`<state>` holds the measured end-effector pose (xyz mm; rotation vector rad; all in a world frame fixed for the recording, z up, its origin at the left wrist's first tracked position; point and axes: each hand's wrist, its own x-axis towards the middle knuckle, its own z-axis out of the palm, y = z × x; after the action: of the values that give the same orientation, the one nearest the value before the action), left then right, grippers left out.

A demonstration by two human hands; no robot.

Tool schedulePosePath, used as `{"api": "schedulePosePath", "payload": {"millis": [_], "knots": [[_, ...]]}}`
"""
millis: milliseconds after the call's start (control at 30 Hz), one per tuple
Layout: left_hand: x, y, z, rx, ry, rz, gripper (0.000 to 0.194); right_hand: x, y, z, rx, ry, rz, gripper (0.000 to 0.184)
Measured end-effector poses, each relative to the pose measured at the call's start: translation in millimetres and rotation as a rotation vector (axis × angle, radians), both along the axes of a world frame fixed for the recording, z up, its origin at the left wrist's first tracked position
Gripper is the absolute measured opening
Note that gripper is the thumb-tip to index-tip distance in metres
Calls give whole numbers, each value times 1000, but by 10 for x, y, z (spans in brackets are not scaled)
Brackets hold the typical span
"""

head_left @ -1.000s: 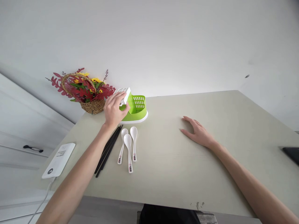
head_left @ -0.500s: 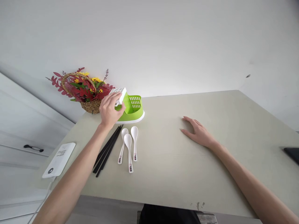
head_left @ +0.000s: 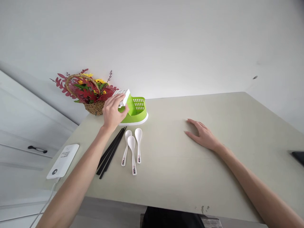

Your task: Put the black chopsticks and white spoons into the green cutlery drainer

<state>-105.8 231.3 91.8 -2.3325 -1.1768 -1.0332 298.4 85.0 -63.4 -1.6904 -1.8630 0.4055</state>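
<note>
My left hand (head_left: 112,112) has its fingers and thumb around the white slotted top piece (head_left: 123,96) of a green plastic cutlery holder (head_left: 133,117). That piece sits at the holder's left side, and the hand hides part of it. The holder has a pierced side wall and a white base. In front of it lie several black chopsticks (head_left: 111,152), partly behind my left forearm, and three white spoons (head_left: 131,148). My right hand (head_left: 201,134) rests on the table with fingers and thumb apart, holding nothing.
A wicker basket (head_left: 93,108) of red and yellow artificial flowers stands behind my left hand. On the table's left edge is a white flat device (head_left: 63,161) with a cable. A dark object (head_left: 298,156) lies at the far right of the table (head_left: 171,177).
The whole view has shifted slightly, so everything appears a little further right. Both hands keep nearly the same pose, the left one still on the white top piece.
</note>
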Motion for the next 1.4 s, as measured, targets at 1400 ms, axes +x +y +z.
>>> {"api": "schedulePosePath", "payload": {"millis": [1400], "knots": [[790,-2475,-1079,-980,-219,-310,20,-30,-31,10,17,-16,-15,59]]}}
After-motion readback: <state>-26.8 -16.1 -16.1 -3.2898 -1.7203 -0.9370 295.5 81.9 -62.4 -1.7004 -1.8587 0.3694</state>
